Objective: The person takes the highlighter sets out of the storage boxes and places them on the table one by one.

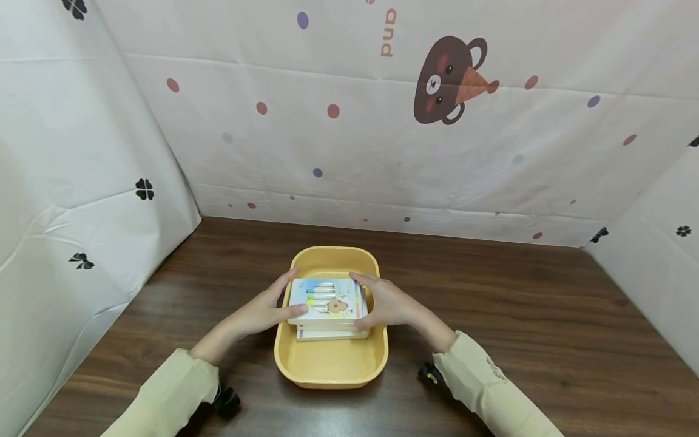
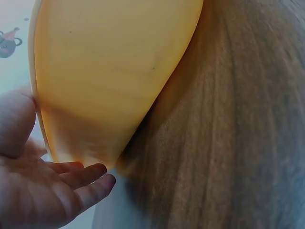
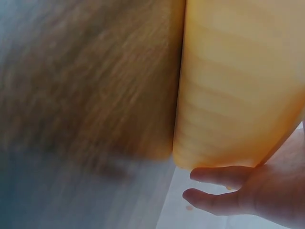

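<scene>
A stack of small notebooks (image 1: 322,300) lies in the yellow plastic basin (image 1: 333,364). The top cover is pale blue and white, printed with pens and a bear. Beneath it, another notebook (image 1: 331,335) juts out toward the near side. At the left, my left hand (image 1: 267,308) holds the stack, its thumb on the top cover near the corner. My right hand (image 1: 384,301) grips the right side, thumb at the near corner and a finger at the far one. In both wrist views, some fingers (image 2: 88,179) (image 3: 217,188) show outside the basin's wall.
The basin stands on a dark brown wooden table (image 1: 519,328). White printed cloth (image 1: 273,145) rises behind the table and along both sides. A dark strapped object sits under each wrist.
</scene>
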The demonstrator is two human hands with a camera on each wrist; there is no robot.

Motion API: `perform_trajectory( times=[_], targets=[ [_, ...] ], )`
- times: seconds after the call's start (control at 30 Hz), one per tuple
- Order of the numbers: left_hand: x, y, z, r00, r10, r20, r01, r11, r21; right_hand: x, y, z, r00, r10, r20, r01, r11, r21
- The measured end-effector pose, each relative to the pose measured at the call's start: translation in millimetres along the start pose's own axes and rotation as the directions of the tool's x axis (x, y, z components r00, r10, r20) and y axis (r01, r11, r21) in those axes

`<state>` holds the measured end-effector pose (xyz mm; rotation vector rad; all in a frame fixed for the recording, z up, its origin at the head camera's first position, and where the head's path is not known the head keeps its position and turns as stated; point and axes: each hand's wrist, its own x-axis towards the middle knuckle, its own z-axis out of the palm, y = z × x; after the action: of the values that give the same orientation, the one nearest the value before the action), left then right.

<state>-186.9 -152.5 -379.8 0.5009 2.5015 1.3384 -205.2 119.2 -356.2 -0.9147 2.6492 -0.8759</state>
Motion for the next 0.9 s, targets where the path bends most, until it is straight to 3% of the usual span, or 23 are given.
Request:
perform_trajectory(
  times=[0.17, 0.47, 0.9],
  targets=[
    [0.1, -1.3, 0.9, 1.000, -0.011, -0.009, 0.011, 1.000, 0.015, -0.4, 0.8, 1.6, 1.000, 0.005, -0.029, -0.006, 0.999, -0.032],
    [0.1, -2.5, 1.4, 0.999, -0.026, -0.021, 0.027, 0.999, 0.023, -2.1, 3.5, -1.0, 0.996, 0.032, -0.088, -0.031, 0.999, 0.006],
    [0.6, -4.6, 3.2, 0.999, 0.004, -0.035, -0.004, 1.000, 0.014, -9.3, 10.3, -10.6, 0.988, 0.103, -0.113, -0.081, 0.978, 0.190]
  ],
)
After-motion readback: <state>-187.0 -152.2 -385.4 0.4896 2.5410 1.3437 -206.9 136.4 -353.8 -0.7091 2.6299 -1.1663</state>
